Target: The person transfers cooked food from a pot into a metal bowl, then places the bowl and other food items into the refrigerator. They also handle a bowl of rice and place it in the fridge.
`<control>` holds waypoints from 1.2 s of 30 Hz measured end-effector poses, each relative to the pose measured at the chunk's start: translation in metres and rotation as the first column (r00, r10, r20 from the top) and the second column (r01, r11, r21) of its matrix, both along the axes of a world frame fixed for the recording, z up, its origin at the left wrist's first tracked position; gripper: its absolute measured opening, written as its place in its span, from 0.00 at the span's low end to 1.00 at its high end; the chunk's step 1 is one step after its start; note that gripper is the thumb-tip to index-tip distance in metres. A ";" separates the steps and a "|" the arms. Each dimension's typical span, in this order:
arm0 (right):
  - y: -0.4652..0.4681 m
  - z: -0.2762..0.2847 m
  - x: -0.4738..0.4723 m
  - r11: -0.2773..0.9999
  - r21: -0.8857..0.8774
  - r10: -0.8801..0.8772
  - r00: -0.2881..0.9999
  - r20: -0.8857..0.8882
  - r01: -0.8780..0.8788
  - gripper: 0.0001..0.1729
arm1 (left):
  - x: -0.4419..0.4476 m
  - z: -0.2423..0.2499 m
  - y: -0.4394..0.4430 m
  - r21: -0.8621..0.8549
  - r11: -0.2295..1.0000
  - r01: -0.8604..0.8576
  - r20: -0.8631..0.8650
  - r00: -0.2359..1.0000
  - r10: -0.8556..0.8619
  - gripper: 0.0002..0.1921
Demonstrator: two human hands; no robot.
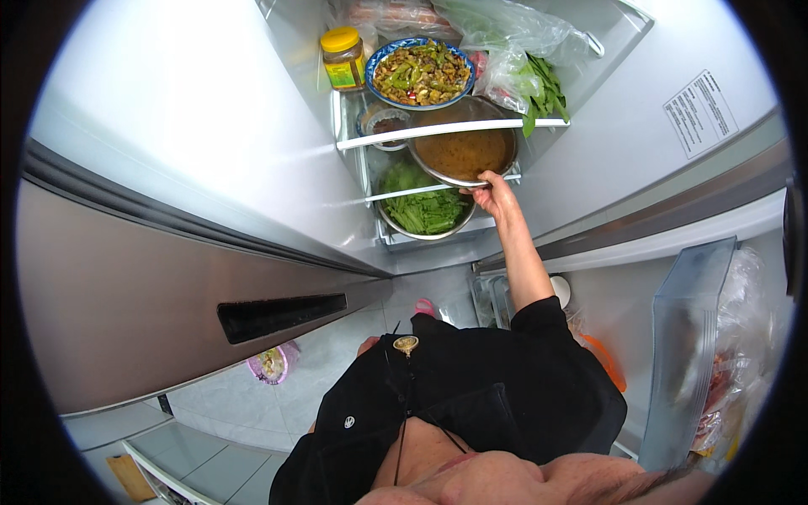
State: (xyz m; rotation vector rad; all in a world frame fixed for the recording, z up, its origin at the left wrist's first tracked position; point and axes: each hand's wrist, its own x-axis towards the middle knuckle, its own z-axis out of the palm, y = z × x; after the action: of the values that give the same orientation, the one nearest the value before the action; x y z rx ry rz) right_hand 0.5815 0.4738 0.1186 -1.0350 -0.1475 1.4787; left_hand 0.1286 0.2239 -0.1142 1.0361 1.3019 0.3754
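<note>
My right hand (494, 194) grips the near rim of a metal bowl (467, 151) of brown liquid, which sits under the upper fridge shelf and juts out past its front edge. Below it, a metal bowl of green leafy vegetables (426, 211) rests on a lower shelf. A small clear container (388, 129) with dark food is left of the brown liquid. On the top shelf are a blue-rimmed plate of stir-fried food (420, 72), a yellow-lidded jar (343, 58) and plastic bags with green leaves (544, 95). My left hand is not clearly visible; a bit of skin shows beside the black shirt.
The upper shelf's white edge (442, 131) crosses above the bowl. An open fridge door (189, 265) stands at left; another at right has a clear bin (685, 353) holding bagged food. A pink waste basket (274, 364) stands on the tiled floor.
</note>
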 end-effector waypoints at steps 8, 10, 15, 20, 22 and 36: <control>0.003 -0.005 0.013 0.998 0.070 -0.005 0.999 -0.033 0.007 0.20 | -0.016 -0.014 -0.011 -0.037 0.999 0.023 0.035 0.999 -0.022 0.15; 0.005 -0.006 0.015 0.997 0.077 0.018 0.999 -0.032 -0.015 0.20 | -0.019 -0.017 -0.012 -0.053 0.998 0.023 0.039 0.999 -0.021 0.15; 0.010 0.005 0.023 0.995 0.083 0.053 0.998 -0.043 -0.049 0.21 | -0.020 0.001 -0.012 -0.046 0.995 0.089 -0.021 0.996 -0.090 0.15; 0.015 0.001 0.032 0.992 0.091 0.087 0.996 -0.005 -0.086 0.24 | -0.015 0.064 -0.005 0.262 0.953 0.151 0.067 0.982 -0.174 0.15; 0.018 0.002 0.034 0.996 0.060 0.062 0.998 -0.003 -0.062 0.25 | -0.019 0.066 -0.003 0.287 0.943 0.170 0.081 0.976 -0.201 0.14; -0.109 0.007 -0.084 0.999 0.028 -0.048 0.936 0.349 0.041 0.27 | -0.053 0.004 -0.027 -0.101 0.981 0.165 0.085 0.984 -0.156 0.12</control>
State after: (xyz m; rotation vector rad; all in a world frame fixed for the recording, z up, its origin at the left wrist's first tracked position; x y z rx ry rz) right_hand 0.4976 0.3645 0.1254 -1.2712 -0.3888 1.2386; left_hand 0.0758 0.1970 -0.1099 1.0180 1.1489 0.2176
